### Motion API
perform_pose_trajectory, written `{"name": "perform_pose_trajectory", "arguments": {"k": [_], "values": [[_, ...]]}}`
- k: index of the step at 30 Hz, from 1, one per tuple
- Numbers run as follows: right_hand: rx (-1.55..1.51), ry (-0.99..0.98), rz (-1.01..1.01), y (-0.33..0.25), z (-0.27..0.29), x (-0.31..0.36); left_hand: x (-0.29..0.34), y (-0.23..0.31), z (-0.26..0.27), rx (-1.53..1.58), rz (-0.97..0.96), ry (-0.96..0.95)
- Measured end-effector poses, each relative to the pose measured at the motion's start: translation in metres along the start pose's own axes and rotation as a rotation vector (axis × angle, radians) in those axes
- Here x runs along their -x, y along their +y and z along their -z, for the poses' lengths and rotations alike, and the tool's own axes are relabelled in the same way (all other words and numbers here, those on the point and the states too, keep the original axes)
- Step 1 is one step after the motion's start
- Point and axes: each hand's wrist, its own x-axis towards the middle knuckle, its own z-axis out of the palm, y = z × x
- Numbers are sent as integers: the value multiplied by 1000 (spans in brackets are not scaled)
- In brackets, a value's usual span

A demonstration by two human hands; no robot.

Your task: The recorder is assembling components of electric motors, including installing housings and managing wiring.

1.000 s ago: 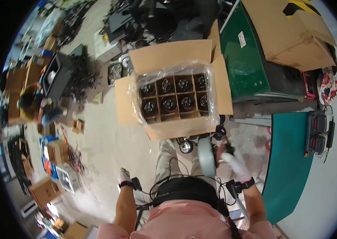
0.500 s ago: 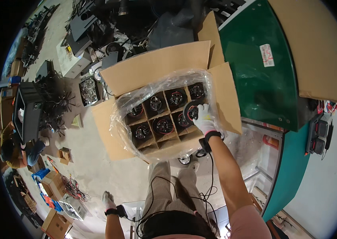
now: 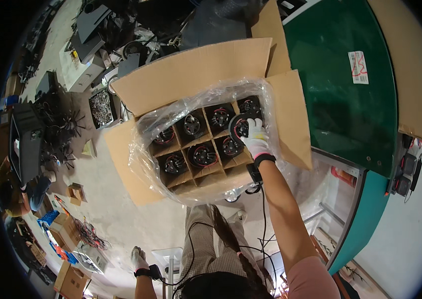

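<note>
A cardboard carton (image 3: 191, 67) stands in front of me with its flaps spread and a clear plastic liner (image 3: 143, 149) around its opening. Cardboard dividers split it into cells, several of which hold black round parts (image 3: 202, 155) with red wires. My right hand (image 3: 256, 138), in a white glove, grips a black ring-shaped part (image 3: 234, 130) by its side over the carton's right-hand cells. Its fingers lie over the part and hide some of it. Low on the left hangs my gloved left hand (image 3: 139, 258), away from the carton, fingers loosely extended, holding nothing visible.
To the right is a dark green panel (image 3: 340, 94) with a white label, above a teal-sided bench (image 3: 365, 219). A black bin of small metal pieces (image 3: 102, 108) sits left of the carton. A cable runs from my right wrist. Another person (image 3: 16, 199) is at far left.
My right hand and the ring-shaped part have shifted slightly up toward the far right cells. The left hand hangs slightly lower in view. The whole view has also shifted a little.
</note>
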Motion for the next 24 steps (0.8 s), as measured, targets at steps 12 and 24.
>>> {"name": "perform_pose_trajectory", "arguments": {"k": [12, 24], "values": [[-296, 226, 26, 174, -15, 141, 31, -45, -17, -65, -194, -101], [-403, -112, -504, 522, -202, 497, 149, -264, 55, -98, -219, 2]]}}
